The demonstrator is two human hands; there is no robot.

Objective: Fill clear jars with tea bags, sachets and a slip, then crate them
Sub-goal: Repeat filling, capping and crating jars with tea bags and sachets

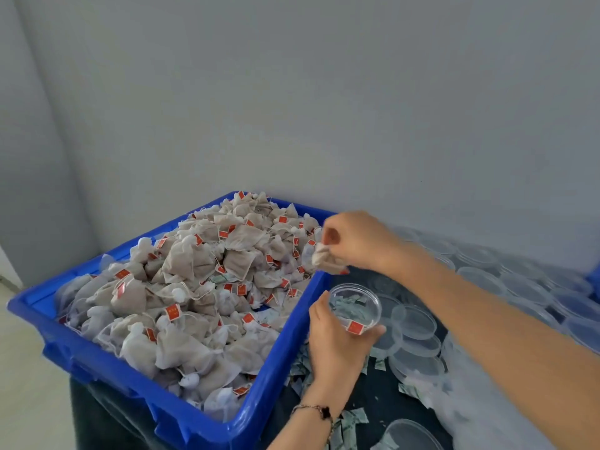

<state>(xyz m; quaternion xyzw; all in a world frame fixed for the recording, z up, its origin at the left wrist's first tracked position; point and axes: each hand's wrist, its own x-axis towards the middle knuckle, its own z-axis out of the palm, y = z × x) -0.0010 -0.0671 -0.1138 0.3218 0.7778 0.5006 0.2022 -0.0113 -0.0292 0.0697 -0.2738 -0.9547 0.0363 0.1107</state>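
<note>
A blue crate point(97, 362) on the left is heaped with beige tea bags point(194, 280) bearing red tags. My left hand point(334, 345) grips a clear jar point(355, 308) just right of the crate's rim; the jar holds green-white sachets and a tea bag whose red tag hangs over its front. My right hand point(354, 241) pinches a tea bag point(324, 259) above the crate's right rim, a little above and left of the jar's mouth.
Clear lids point(417, 323) lie stacked right of the jar on a dark table point(380, 404). More clear jars and lids point(506, 280) crowd the right side up to the grey wall. Loose sachets point(347, 423) lie scattered near my left wrist.
</note>
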